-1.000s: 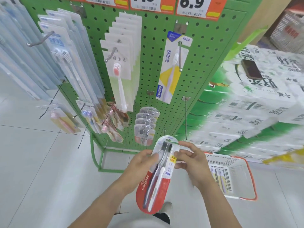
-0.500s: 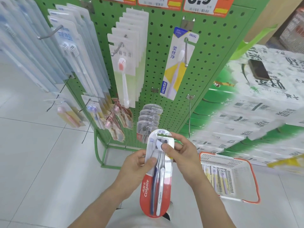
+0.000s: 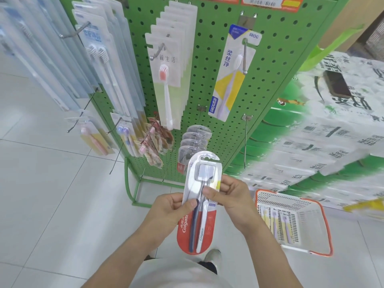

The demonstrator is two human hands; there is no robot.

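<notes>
Toothbrush pack (image 3: 202,223) is held upright in mid-air ahead of the torso, with the printed front turned toward the camera and the hang slot uppermost. It is clamped from both sides. The left hand (image 3: 168,210) has its thumb pressed on the front at the left edge, fingers curled behind. The right hand (image 3: 234,196) has its thumb laid over the brush necks, fingers wrapped round the right edge. The two-handed grip is judged to keep the long, thin card from flexing and the slot level for a hook.

A basket (image 3: 305,223) is set on the floor to the right, near the hands, with more packs (image 3: 276,225) lying flat in it.

Beyond, the pegboard rack (image 3: 203,80) is faced. A bare hook (image 3: 245,142) projects near its lower right edge, beside a hook of clear packs (image 3: 195,138) just behind the held pack's top.
</notes>
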